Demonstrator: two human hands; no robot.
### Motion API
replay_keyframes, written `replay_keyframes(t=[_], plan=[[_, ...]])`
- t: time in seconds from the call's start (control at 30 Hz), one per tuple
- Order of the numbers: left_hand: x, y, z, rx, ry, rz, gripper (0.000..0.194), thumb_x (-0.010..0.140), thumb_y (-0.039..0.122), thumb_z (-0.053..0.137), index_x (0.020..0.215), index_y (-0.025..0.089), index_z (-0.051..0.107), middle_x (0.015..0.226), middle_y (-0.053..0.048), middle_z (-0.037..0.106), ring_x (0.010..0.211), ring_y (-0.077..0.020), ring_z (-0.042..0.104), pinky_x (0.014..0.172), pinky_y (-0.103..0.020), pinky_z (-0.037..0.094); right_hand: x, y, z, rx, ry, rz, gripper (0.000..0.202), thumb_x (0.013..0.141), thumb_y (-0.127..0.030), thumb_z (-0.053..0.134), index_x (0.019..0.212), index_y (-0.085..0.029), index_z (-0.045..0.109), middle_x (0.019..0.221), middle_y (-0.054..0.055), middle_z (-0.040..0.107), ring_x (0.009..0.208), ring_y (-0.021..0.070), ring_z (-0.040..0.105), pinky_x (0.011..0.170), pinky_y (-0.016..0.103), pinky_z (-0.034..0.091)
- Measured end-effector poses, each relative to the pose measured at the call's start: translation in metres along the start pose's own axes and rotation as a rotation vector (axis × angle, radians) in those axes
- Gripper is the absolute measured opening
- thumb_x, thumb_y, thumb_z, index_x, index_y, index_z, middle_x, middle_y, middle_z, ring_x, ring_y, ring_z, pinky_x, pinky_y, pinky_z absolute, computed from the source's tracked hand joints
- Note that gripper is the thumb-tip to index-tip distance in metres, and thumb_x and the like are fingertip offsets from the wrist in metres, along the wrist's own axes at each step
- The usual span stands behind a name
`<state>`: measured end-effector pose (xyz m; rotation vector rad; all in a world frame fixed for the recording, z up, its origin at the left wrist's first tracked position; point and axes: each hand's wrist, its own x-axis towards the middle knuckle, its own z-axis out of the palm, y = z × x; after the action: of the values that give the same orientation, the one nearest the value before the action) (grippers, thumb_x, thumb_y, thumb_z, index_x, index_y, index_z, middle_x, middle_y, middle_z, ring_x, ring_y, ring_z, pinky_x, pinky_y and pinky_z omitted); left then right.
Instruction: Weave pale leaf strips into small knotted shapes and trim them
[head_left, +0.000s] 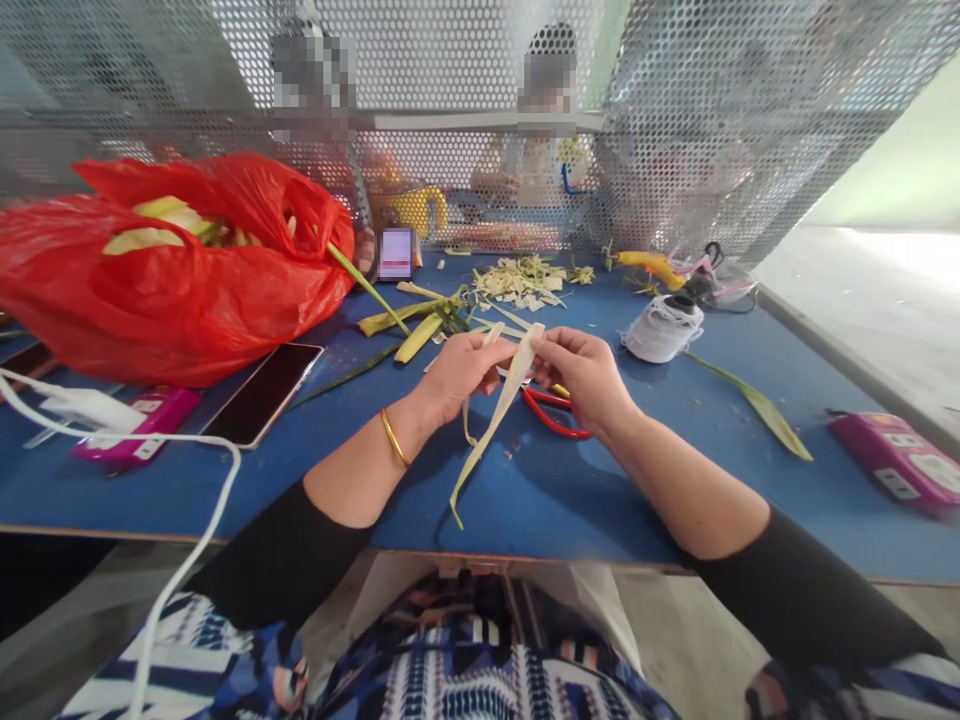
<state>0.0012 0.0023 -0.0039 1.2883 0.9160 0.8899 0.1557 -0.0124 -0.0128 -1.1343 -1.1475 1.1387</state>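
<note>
My left hand (466,372) and my right hand (583,375) are close together above the blue table. Between them hangs a long pale leaf strip (495,420), its narrow green tip pointing down toward the table's front edge. My right fingers pinch its upper end. A shorter pale strip (492,334) is pinched in my left fingers. Red-handled scissors (556,432) lie beneath my right hand, their blades hidden. Beyond my hands are yellow-green stalks (418,337) and a pile of pale leaf scraps (521,280).
A red plastic bag (187,300) holding leaves fills the back left, by a phone (262,393) and a white cable (225,500). On the right are a white thread spool (663,328), a green leaf (776,418) and a purple box (896,460). A perforated metal screen (465,70) stands behind.
</note>
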Motion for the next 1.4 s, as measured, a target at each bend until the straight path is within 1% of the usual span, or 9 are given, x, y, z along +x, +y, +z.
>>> replay_keyframes(t=[0.2,0.37,0.5,0.6,0.7,0.87,1.1,1.27,1.4], plan=[[-0.001,-0.002,0.003,0.091,0.001,0.037,0.022,0.065,0.026,0.081,0.063,0.017,0.061,0.049,0.008,0.047,0.044,-0.0039,0.033,0.046,-0.021,0.025,-0.001,0.002,0.002,-0.015,0.020,-0.036,0.027,0.066,-0.036,0.074,0.060,-0.019,0.054,0.047,-0.006,0.052,0.040,0.0050,0.043,0.042,0.020,0.036],[0.000,-0.002,0.004,0.086,0.083,-0.041,0.019,0.075,0.020,0.070,0.059,0.015,0.060,0.047,0.006,0.048,0.043,-0.0040,0.033,0.047,-0.021,0.026,0.002,-0.005,-0.003,-0.105,-0.038,0.047,0.024,0.076,-0.032,0.062,0.060,-0.020,0.049,0.053,-0.004,0.052,0.043,0.0068,0.046,0.046,0.022,0.040],[0.005,-0.001,-0.003,0.034,0.211,-0.109,0.014,0.076,0.018,0.069,0.064,0.015,0.064,0.051,0.002,0.057,0.042,-0.0052,0.038,0.045,-0.021,0.028,0.005,-0.019,-0.018,-0.854,-0.266,-0.033,0.008,0.080,-0.024,0.056,0.080,-0.017,0.061,0.075,0.005,0.067,0.068,0.0175,0.063,0.065,0.030,0.047],[0.010,0.000,-0.010,-0.013,0.314,-0.140,0.010,0.077,0.016,0.069,0.067,0.015,0.067,0.052,0.001,0.060,0.042,-0.0059,0.041,0.045,-0.021,0.031,0.004,-0.024,-0.027,-1.453,-0.379,-0.073,0.039,0.076,-0.020,0.061,0.114,-0.012,0.063,0.108,0.016,0.070,0.096,0.0296,0.066,0.078,0.035,0.047],[0.015,0.000,-0.018,-0.039,0.371,-0.148,0.013,0.078,0.014,0.069,0.065,0.014,0.066,0.052,0.001,0.060,0.042,-0.0056,0.042,0.045,-0.020,0.032,0.002,-0.023,-0.028,-1.616,-0.489,-0.020,0.061,0.078,-0.019,0.057,0.138,-0.009,0.050,0.123,0.021,0.066,0.111,0.0332,0.063,0.084,0.035,0.046],[0.023,-0.005,-0.032,-0.041,0.389,-0.133,0.013,0.077,0.016,0.070,0.065,0.014,0.069,0.053,0.000,0.061,0.045,-0.0064,0.047,0.045,-0.018,0.033,0.001,-0.021,-0.029,-1.656,-0.625,-0.058,0.076,0.075,-0.017,0.060,0.149,-0.018,0.042,0.124,0.017,0.064,0.107,0.0293,0.065,0.082,0.031,0.046],[0.026,-0.004,-0.053,-0.008,0.361,-0.086,0.011,0.072,0.016,0.075,0.062,0.014,0.070,0.057,-0.001,0.064,0.052,-0.0085,0.054,0.055,-0.021,0.043,0.009,-0.015,-0.030,-1.610,-0.465,-0.153,0.039,0.089,-0.032,0.052,0.123,-0.018,0.064,0.100,0.015,0.073,0.089,0.0274,0.069,0.069,0.030,0.044],[0.029,0.001,-0.068,-0.014,0.448,-0.084,0.010,0.071,0.017,0.078,0.064,0.014,0.071,0.054,0.000,0.062,0.049,-0.0083,0.053,0.051,-0.020,0.039,0.016,-0.012,-0.037,-0.927,-0.358,0.059,0.052,0.078,-0.026,0.061,0.128,-0.015,0.059,0.070,0.002,0.067,0.063,0.0187,0.063,0.062,0.029,0.046],[0.029,0.002,-0.071,-0.086,0.463,-0.070,0.013,0.073,0.013,0.076,0.061,0.013,0.070,0.057,-0.002,0.065,0.053,-0.0085,0.057,0.058,-0.021,0.044,0.014,-0.012,-0.032,-0.514,-0.362,0.167,0.059,0.061,-0.040,0.080,0.112,-0.017,0.061,0.065,-0.005,0.057,0.058,0.0121,0.053,0.058,0.028,0.043]])
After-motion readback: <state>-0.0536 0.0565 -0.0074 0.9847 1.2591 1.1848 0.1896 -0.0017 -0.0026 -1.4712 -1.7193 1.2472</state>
